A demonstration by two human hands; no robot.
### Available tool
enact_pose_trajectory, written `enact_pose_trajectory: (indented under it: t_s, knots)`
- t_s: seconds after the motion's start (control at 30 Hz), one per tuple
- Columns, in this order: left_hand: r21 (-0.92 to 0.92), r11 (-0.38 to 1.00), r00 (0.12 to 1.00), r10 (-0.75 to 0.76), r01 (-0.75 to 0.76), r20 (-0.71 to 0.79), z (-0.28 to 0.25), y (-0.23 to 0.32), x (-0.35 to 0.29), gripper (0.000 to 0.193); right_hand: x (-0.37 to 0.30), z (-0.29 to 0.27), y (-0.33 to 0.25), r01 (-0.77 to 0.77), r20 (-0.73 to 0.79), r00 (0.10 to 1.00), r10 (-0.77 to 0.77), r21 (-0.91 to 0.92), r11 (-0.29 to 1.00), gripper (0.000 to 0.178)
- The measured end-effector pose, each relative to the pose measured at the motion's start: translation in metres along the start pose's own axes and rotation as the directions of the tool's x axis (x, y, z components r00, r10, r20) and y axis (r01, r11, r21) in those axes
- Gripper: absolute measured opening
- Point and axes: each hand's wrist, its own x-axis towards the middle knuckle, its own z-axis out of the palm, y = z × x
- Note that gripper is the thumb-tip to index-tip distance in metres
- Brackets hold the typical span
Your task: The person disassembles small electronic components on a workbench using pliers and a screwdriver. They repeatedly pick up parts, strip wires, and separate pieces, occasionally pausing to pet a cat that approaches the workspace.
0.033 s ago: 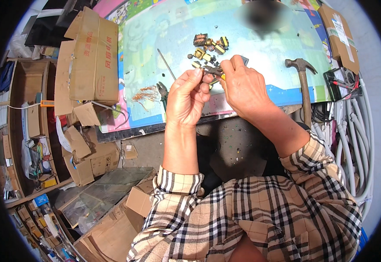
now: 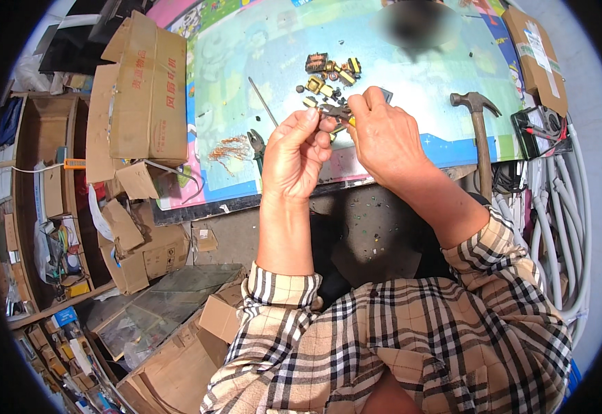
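Observation:
My right hand (image 2: 388, 136) is closed around a pair of pliers (image 2: 334, 111) whose yellow grip shows at the fingers. The dark jaws point left, toward the fingertips of my left hand (image 2: 294, 148). There the thumb and fingers pinch something small, mostly hidden, right at the jaws. Just beyond both hands lies a loose heap of small yellow-and-black coil parts (image 2: 320, 86), and a dark block with copper windings (image 2: 317, 63) sits at its far end. Green-handled cutters (image 2: 257, 143) lie left of my left hand, beside a tangle of copper wire scraps (image 2: 230, 150).
A screwdriver (image 2: 263, 101) lies on the patterned table mat (image 2: 232, 76). To the right, a claw hammer (image 2: 479, 131) hangs its wooden handle over the table's near edge, near a meter with leads (image 2: 541, 131). Cardboard boxes (image 2: 150, 90) stand at left; grey tubes (image 2: 566, 221) crowd the right.

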Motion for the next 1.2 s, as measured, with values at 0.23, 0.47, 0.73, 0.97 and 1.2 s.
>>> enact_pose_trajectory:
  t_s: [0.23,0.47,0.73,0.97,1.2]
  knots:
    - [0.029,1.000,1.000,-0.011,0.012,-0.018,-0.001,0.003,-0.002,0.015,-0.001,0.004,0.002,0.024,-0.027,0.999,-0.025,-0.043,0.999,0.013]
    - [0.063,0.998,1.000,-0.022,0.022,0.010,-0.003,0.005,-0.001,0.014,-0.001,0.004,0.002,0.037,0.009,0.999,-0.036,-0.031,0.999,0.012]
    - [0.074,0.997,0.998,0.008,-0.013,0.061,-0.001,0.006,-0.003,0.012,-0.001,0.001,0.000,0.013,0.070,0.997,-0.016,0.049,0.999,0.019]
    - [0.177,0.980,0.995,0.084,-0.093,0.060,0.002,0.007,-0.005,0.013,0.001,-0.004,0.002,-0.033,0.047,0.999,0.018,0.328,0.944,0.022]
    - [0.293,0.949,0.993,0.111,-0.119,0.041,0.007,0.004,-0.007,0.014,0.005,-0.018,-0.006,-0.157,0.094,0.987,0.127,0.670,0.726,0.023]
